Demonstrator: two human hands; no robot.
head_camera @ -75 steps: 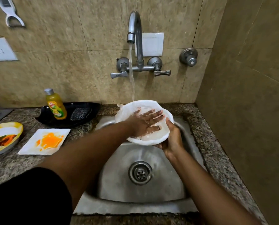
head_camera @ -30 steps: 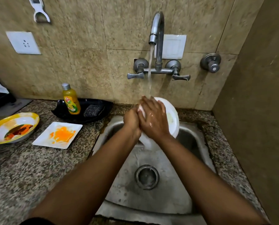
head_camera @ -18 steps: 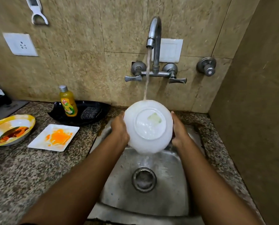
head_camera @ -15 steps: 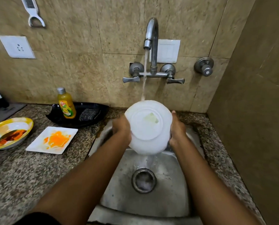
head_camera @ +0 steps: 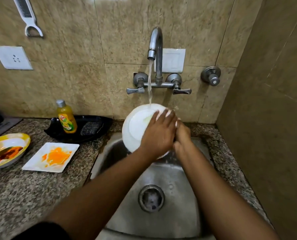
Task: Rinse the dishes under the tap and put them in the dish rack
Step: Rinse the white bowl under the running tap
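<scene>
Over the steel sink (head_camera: 170, 213) a white plate (head_camera: 135, 125) is tilted with its underside toward me, and water from the running tap (head_camera: 155, 42) falls on its top edge. My left hand (head_camera: 159, 134) lies flat on the plate's underside with its fingers straight. Just to the right, my right hand (head_camera: 183, 135) grips the plate's right rim, partly hidden behind the left hand. No dish rack is in view.
On the granite counter to the left lie a white square plate (head_camera: 40, 163) smeared with orange and a yellow-rimmed bowl (head_camera: 11, 137) with food residue. Behind them a black tray (head_camera: 106, 122) holds a soap bottle (head_camera: 66, 118) and a scrubber (head_camera: 89, 128). A tiled wall stands close on the right.
My left hand left the plate's left rim and now lies across its underside. The right hand stays on the right rim, and the plate has shifted slightly left under the stream.
</scene>
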